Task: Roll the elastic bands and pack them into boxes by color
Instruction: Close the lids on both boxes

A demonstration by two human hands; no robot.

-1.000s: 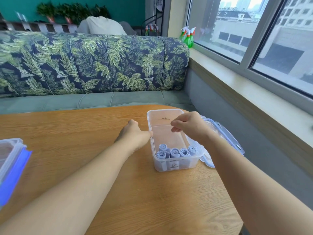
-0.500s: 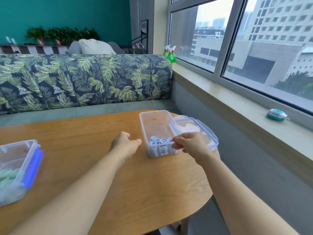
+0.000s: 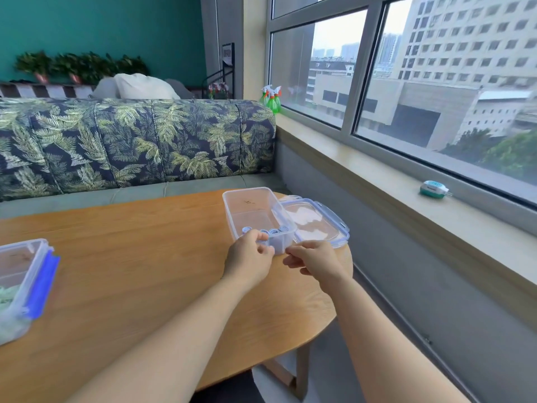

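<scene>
Both hands, left (image 3: 249, 255) and right (image 3: 314, 259), sit curled at the near end of the clear box (image 3: 255, 212); whether either pinches anything cannot be told. Rolled blue bands (image 3: 276, 230) stand packed against that near wall, lid (image 3: 315, 221) parked beside the box on the tabletop (image 3: 130, 257), presumably keeping it open for filling

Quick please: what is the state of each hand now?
Left hand: fingers curled at the clear box front rim; a grip cannot be told.
Right hand: curled, nothing visibly held.
</scene>
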